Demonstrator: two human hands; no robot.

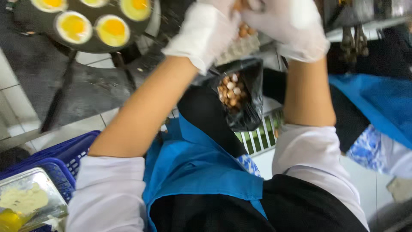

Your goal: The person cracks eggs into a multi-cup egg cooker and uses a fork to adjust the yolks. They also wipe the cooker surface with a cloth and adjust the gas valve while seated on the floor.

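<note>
Cracking step: both gloved hands, left hand (pixel 206 32) and right hand (pixel 292 28), grasping an egg (pixel 237 5) over shell bag (pixel 240 94); next needs pan (pixel 86 23) aim.

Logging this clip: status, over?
Both white-gloved hands, left and right, together on a small brown egg, grip unclear. Black bag of eggshells below. Nothing obstructing.

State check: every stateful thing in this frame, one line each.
left hand: gloved, raised, fingers curled; grip hidden
right hand: gloved, raised beside the left hand; grip hidden
egg tray: brown eggs in it, partly hidden by the hands
black bag: open, eggshells inside
round pan: cups filled with yellow eggs
blue basket: holds a metal tray of pale food
</note>
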